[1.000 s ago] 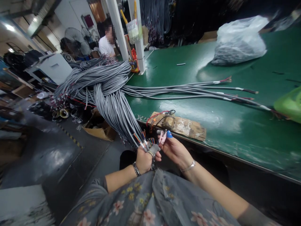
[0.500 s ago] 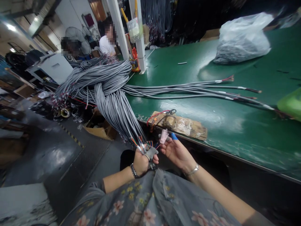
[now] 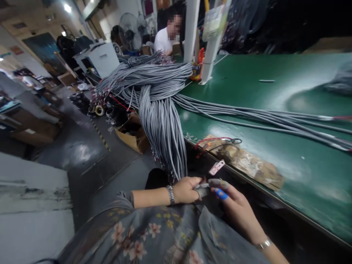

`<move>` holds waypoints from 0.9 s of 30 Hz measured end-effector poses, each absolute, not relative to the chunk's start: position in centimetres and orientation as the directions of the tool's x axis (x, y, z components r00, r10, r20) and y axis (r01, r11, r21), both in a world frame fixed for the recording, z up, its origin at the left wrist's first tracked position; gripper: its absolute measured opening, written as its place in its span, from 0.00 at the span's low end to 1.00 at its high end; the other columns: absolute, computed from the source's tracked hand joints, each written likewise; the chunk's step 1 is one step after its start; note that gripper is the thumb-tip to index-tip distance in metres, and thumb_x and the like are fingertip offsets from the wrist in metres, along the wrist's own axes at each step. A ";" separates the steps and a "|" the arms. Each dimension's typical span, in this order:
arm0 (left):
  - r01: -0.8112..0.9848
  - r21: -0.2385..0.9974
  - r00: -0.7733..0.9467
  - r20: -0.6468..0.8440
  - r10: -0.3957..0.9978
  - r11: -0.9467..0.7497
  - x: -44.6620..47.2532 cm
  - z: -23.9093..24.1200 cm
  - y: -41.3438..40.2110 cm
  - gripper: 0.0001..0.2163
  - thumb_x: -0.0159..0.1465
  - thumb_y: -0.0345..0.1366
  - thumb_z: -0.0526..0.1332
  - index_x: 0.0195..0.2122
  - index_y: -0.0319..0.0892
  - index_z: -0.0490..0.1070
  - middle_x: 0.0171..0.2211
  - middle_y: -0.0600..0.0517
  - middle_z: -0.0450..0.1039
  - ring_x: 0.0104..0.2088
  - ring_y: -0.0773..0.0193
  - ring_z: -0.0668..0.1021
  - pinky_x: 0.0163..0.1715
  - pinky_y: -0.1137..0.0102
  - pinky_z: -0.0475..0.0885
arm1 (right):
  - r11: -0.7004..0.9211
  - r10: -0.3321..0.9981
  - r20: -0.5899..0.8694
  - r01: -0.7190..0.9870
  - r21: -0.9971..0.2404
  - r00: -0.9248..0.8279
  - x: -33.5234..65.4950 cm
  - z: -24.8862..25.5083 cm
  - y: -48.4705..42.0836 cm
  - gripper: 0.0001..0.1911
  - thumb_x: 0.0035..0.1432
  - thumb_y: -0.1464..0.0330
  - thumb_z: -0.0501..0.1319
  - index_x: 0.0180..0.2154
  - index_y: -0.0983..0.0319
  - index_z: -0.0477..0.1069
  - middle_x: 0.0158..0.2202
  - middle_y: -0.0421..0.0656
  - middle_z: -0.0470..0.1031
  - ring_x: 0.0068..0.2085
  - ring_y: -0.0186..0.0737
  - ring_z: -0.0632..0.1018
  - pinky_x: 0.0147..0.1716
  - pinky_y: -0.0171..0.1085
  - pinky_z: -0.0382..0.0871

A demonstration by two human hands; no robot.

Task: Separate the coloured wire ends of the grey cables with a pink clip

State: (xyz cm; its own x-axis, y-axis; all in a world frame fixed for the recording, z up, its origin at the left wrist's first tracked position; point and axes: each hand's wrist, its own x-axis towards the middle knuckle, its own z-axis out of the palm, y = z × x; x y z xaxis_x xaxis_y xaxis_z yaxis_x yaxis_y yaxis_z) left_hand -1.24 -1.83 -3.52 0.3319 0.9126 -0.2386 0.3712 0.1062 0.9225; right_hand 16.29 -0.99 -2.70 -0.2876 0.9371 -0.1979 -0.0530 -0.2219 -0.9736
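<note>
A thick bundle of grey cables (image 3: 162,121) hangs off the green table's (image 3: 275,110) edge down to my lap. My left hand (image 3: 187,190), with a metal watch at the wrist, is closed just under the bundle's lower ends, a grey cot on one fingertip. My right hand (image 3: 233,207) curls in from the right, and its fingertips, one in a blue cot (image 3: 220,194), meet the left hand's. What they pinch is hidden. A small pink-and-white clip (image 3: 216,167) sits just above the right fingers. Whether it is held I cannot tell.
A worn cardboard strip (image 3: 247,165) with red and black wires lies on the table edge. More grey cables (image 3: 275,119) stretch rightwards. A white post (image 3: 211,44) stands behind. A cardboard box (image 3: 133,135) sits on the floor. A person in white (image 3: 165,38) sits far back.
My view has swung left and down. Both hands dropped from in front of the table edge to my lap and closed together. The coloured wire tips no longer show above the left hand.
</note>
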 end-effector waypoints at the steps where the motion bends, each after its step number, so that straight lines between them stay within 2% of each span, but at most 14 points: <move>1: 0.486 0.873 0.344 -0.229 0.910 0.037 -1.3 -3.2 -1.9 0.09 0.57 0.37 0.61 0.36 0.40 0.73 0.29 0.52 0.76 0.28 0.65 0.75 0.30 0.73 0.68 | -0.154 0.931 -0.145 0.001 -0.988 -0.336 16.4 -2.4 -1.2 0.20 0.44 0.53 0.69 0.36 0.58 0.78 0.32 0.45 0.80 0.34 0.44 0.79 0.36 0.38 0.75; 3: 0.621 0.781 0.384 -0.225 0.896 -0.070 -1.3 -2.2 -2.2 0.13 0.55 0.34 0.62 0.42 0.44 0.72 0.32 0.54 0.77 0.33 0.62 0.77 0.33 0.72 0.69 | -0.002 0.905 -0.039 0.087 -0.996 -0.424 16.5 -1.7 -1.6 0.19 0.47 0.54 0.67 0.39 0.58 0.78 0.34 0.47 0.80 0.36 0.46 0.79 0.38 0.40 0.75; 7: 0.703 0.691 0.441 -0.237 0.866 -0.168 -1.2 -0.8 -2.5 0.15 0.54 0.34 0.61 0.44 0.48 0.70 0.36 0.55 0.77 0.39 0.59 0.78 0.35 0.71 0.69 | 0.309 0.842 0.205 0.135 -0.941 -0.498 16.1 -0.5 -1.9 0.11 0.52 0.59 0.64 0.36 0.57 0.78 0.33 0.46 0.79 0.33 0.43 0.79 0.35 0.36 0.76; 11: 0.750 0.572 0.490 -0.141 0.860 -0.333 -1.3 -0.6 -2.7 0.16 0.52 0.35 0.60 0.44 0.45 0.70 0.37 0.51 0.77 0.40 0.55 0.78 0.38 0.68 0.70 | 0.461 0.786 0.356 0.095 -0.882 -0.505 15.8 0.5 -2.0 0.07 0.57 0.63 0.61 0.34 0.57 0.77 0.28 0.43 0.77 0.28 0.38 0.77 0.27 0.32 0.73; 14: 0.756 0.469 0.527 -0.025 0.849 -0.456 -1.9 -0.8 -3.0 0.19 0.52 0.37 0.60 0.47 0.40 0.69 0.41 0.46 0.76 0.43 0.52 0.77 0.43 0.63 0.70 | 0.489 0.764 0.388 0.069 -0.870 -0.516 15.6 1.2 -2.2 0.08 0.59 0.64 0.59 0.33 0.57 0.77 0.27 0.43 0.75 0.27 0.37 0.75 0.26 0.32 0.72; 16: 0.738 0.464 0.539 0.033 0.842 -0.490 -2.6 -1.0 -3.2 0.21 0.54 0.38 0.59 0.49 0.39 0.68 0.44 0.44 0.76 0.43 0.52 0.76 0.43 0.62 0.70 | 0.482 0.765 0.380 0.072 -0.873 -0.520 15.4 1.6 -2.3 0.09 0.59 0.63 0.59 0.33 0.58 0.77 0.27 0.43 0.74 0.27 0.37 0.75 0.25 0.33 0.71; 20: 0.626 0.549 0.525 0.229 0.820 -0.554 -4.6 -1.6 -4.1 0.22 0.60 0.42 0.55 0.54 0.39 0.64 0.51 0.41 0.72 0.51 0.54 0.74 0.50 0.61 0.68 | 0.428 0.822 0.331 0.119 -0.896 -0.464 15.6 1.5 -2.4 0.10 0.59 0.61 0.59 0.33 0.58 0.76 0.28 0.44 0.75 0.27 0.38 0.75 0.26 0.34 0.72; 22: 0.564 0.603 0.458 0.339 0.822 -0.564 -5.8 -2.0 -4.8 0.20 0.63 0.43 0.53 0.54 0.40 0.63 0.50 0.41 0.72 0.50 0.55 0.74 0.50 0.61 0.68 | 0.387 0.865 0.303 0.149 -0.910 -0.400 16.0 1.0 -2.4 0.10 0.58 0.60 0.60 0.34 0.58 0.77 0.29 0.44 0.76 0.29 0.39 0.76 0.28 0.34 0.73; 25: 0.574 0.680 0.282 0.359 0.890 -0.456 -7.3 -2.5 -5.8 0.19 0.66 0.43 0.51 0.55 0.41 0.63 0.48 0.42 0.73 0.49 0.57 0.75 0.49 0.61 0.69 | 0.336 0.908 0.274 0.162 -0.928 -0.316 16.6 0.3 -2.3 0.11 0.56 0.58 0.61 0.34 0.58 0.77 0.32 0.44 0.77 0.32 0.41 0.78 0.32 0.36 0.74; 27: 0.604 0.691 0.202 0.351 0.915 -0.398 -8.0 -2.8 -6.2 0.20 0.66 0.44 0.51 0.57 0.42 0.62 0.49 0.42 0.72 0.51 0.56 0.73 0.50 0.60 0.68 | 0.307 0.919 0.250 0.156 -0.939 -0.305 16.4 0.3 -2.2 0.12 0.56 0.58 0.61 0.35 0.58 0.77 0.32 0.44 0.78 0.33 0.42 0.78 0.33 0.36 0.75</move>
State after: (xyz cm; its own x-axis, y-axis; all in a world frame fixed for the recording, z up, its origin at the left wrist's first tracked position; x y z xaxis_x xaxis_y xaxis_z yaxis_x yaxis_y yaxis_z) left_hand -7.97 -6.16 -2.75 0.2016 0.9146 0.3505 0.6039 -0.3978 0.6907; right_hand 16.44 -2.23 0.25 -0.3049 0.9189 0.2501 0.1555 0.3071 -0.9389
